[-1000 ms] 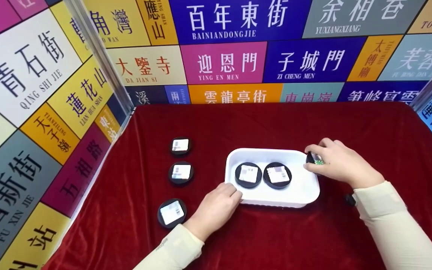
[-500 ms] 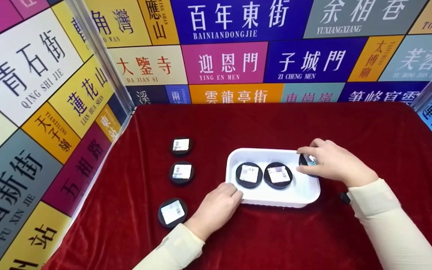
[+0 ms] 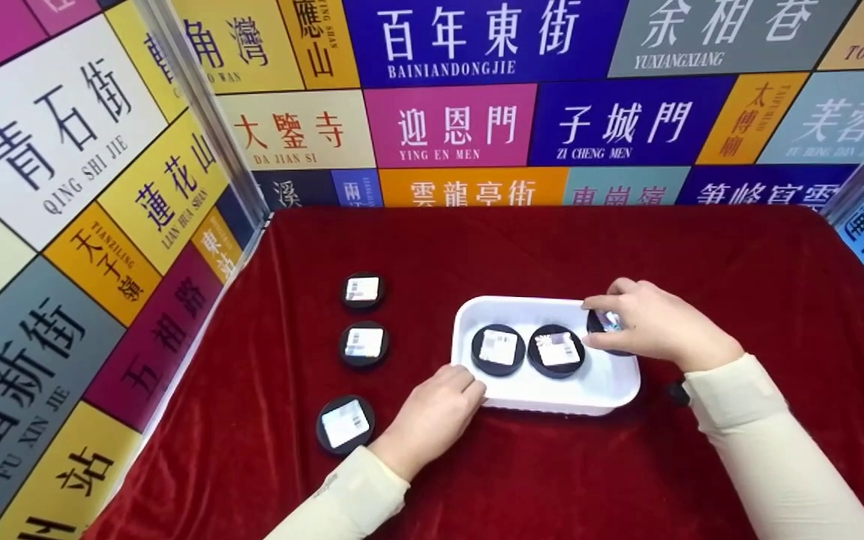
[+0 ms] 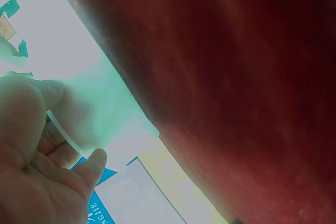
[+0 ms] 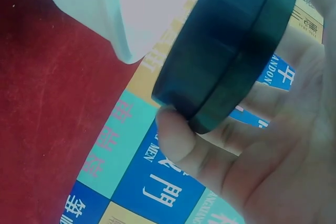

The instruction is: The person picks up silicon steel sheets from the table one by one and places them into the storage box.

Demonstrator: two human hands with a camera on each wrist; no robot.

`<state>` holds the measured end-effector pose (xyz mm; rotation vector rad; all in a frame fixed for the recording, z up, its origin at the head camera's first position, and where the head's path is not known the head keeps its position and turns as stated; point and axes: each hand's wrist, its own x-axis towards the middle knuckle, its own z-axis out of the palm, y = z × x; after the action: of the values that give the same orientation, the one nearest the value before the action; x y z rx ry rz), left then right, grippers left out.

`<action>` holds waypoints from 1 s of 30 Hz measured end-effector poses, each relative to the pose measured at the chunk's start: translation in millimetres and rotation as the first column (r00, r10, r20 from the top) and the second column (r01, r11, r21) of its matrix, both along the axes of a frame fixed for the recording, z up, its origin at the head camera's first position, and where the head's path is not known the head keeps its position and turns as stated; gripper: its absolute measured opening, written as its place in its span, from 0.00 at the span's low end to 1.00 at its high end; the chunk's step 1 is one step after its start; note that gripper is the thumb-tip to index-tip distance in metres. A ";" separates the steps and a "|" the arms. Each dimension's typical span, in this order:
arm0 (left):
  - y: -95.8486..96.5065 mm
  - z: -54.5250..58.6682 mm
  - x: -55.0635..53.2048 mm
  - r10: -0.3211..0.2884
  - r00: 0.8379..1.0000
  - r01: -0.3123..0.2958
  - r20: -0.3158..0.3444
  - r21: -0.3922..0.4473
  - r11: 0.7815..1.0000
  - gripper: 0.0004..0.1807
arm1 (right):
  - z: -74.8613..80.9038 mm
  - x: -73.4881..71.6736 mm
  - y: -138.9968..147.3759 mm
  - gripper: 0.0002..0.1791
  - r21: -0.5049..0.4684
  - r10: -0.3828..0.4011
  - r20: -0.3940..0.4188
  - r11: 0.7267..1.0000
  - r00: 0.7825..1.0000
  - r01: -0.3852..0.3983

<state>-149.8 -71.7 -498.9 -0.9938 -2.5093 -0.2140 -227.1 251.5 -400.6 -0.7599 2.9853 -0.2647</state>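
A white plastic tub [image 3: 526,391] sits on the red cloth, with two black round containers [image 3: 498,350] lying side by side in it, white labels up. My left hand [image 3: 436,412] grips the tub's near-left corner; the left wrist view shows thumb and fingers either side of the rim [image 4: 65,132]. Over the tub's right end, my right hand [image 3: 661,322] holds another black round container [image 3: 598,324] by its edge. In the right wrist view this held container [image 5: 226,45] is tilted, a seam running round its side. Fingers hide part of its label.
To the left of the tub, three more black round containers [image 3: 364,344] stand in a loose column on the red cloth [image 3: 552,480]. Panels with street names [image 3: 447,124] wall off the back and left side. A small black object [image 3: 677,394] shows by my right cuff.
My right hand has moved left with its container, from the tub's right rim to over its right end. The left hand stays at the tub's corner.
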 end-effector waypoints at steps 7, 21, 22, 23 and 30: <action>-0.3 -0.3 -0.5 0.000 1.000 0.000 -0.007 0.001 1.000 0.07 | 2.4 -1.2 -7.2 0.30 0.009 -0.006 0.032 1.000 0.999 0.005; 0.2 1.6 -2.1 -0.013 1.000 0.013 -0.011 -0.011 1.000 0.08 | -1.1 -3.7 -15.1 0.32 -0.018 0.005 0.036 1.000 0.999 -0.005; 0.0 1.5 -2.0 -0.012 1.000 0.012 -0.010 -0.011 1.000 0.08 | -1.1 -3.8 -15.8 0.32 -0.018 0.006 0.037 1.000 0.999 -0.005; -0.3 1.4 -1.7 -0.010 1.000 0.010 -0.008 -0.010 1.000 0.08 | -1.2 -3.8 -16.5 0.32 -0.017 0.007 0.039 1.000 0.999 -0.006; -0.4 -0.2 -0.6 -0.006 1.000 0.006 0.003 0.002 1.000 0.08 | -2.9 -5.3 -21.7 0.31 -0.011 0.029 0.047 1.000 0.998 -0.029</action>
<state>-150.4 -72.1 -499.1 -1.0005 -2.5085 -0.2200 -232.4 229.8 -403.5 -0.7862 2.9283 -0.2930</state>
